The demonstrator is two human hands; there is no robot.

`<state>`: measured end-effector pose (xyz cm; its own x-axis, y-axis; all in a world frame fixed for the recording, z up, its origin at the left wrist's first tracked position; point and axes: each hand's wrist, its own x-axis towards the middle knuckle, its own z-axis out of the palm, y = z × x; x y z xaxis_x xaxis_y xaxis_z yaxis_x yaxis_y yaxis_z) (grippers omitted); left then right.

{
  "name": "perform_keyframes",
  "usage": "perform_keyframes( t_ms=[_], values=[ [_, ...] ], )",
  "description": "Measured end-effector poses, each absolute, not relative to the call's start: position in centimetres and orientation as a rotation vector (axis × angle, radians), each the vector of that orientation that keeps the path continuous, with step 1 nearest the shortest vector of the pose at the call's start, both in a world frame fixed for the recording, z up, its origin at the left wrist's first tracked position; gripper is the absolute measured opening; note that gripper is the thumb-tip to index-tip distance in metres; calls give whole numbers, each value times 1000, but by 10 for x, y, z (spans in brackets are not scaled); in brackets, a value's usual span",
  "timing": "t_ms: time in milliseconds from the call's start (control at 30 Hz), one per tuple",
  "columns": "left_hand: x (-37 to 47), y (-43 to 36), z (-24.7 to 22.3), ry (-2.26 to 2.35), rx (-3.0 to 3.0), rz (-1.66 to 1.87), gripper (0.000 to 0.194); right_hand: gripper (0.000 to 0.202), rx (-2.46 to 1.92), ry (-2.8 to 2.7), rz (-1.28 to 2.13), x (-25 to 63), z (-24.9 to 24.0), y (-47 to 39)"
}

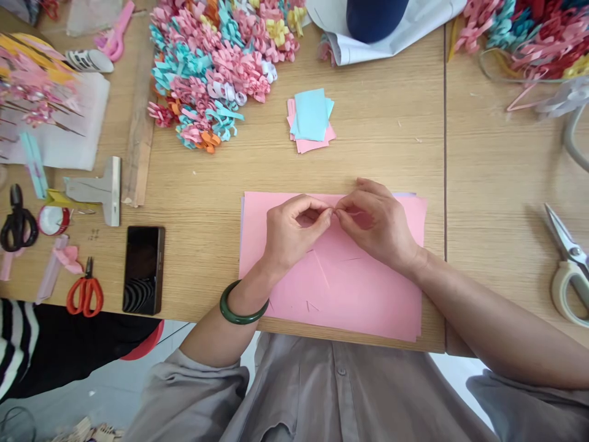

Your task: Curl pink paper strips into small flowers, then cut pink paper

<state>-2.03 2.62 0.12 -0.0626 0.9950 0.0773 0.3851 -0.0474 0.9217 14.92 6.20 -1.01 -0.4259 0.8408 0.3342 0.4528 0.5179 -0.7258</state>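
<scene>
My left hand (299,227) and my right hand (375,224) meet fingertip to fingertip above a stack of pink paper sheets (368,301). Both pinch at the same spot, thumbs against index fingers. What sits between the tips is too small to make out; it may be a thin strip. Under the hands, a few thin slivers (321,270) lie on the top sheet. A dark green bangle (243,312) circles my left wrist. Beyond the sheets rests a small pile of blue and pink paper squares (311,116).
Curled paper flowers (221,67) heap at the back. To the left are a phone (143,270), red-handled scissors (86,291), a metal clip (103,190) and a wooden strip (140,123). White-handled scissors (570,264) lie right. Another person's dark-clad leg (69,344) shows lower left.
</scene>
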Motion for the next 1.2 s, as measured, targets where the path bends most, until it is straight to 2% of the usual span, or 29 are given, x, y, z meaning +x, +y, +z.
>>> perform_keyframes(
  t_ms=[433,567,767,933,1067,1200],
  values=[
    [-25,27,-3,1600,1618,1191,6,17,-1105,-2040,650,149,-12,63],
    [-25,27,-3,1530,1496,1152,6,3,-1089,-2046,661,150,-12,62],
    [-21,25,1,1516,1525,1137,5,13,-1049,-2053,709,150,-12,62],
    [-21,25,3,1516,1536,1151,7,14,-1080,-2031,732,151,-11,63],
    [-24,27,5,1428,1413,1099,18,14,-1109,-1999,779,152,-11,63],
    [-26,28,3,1368,1451,1107,15,13,-1107,-1998,789,152,-11,63]
  ],
)
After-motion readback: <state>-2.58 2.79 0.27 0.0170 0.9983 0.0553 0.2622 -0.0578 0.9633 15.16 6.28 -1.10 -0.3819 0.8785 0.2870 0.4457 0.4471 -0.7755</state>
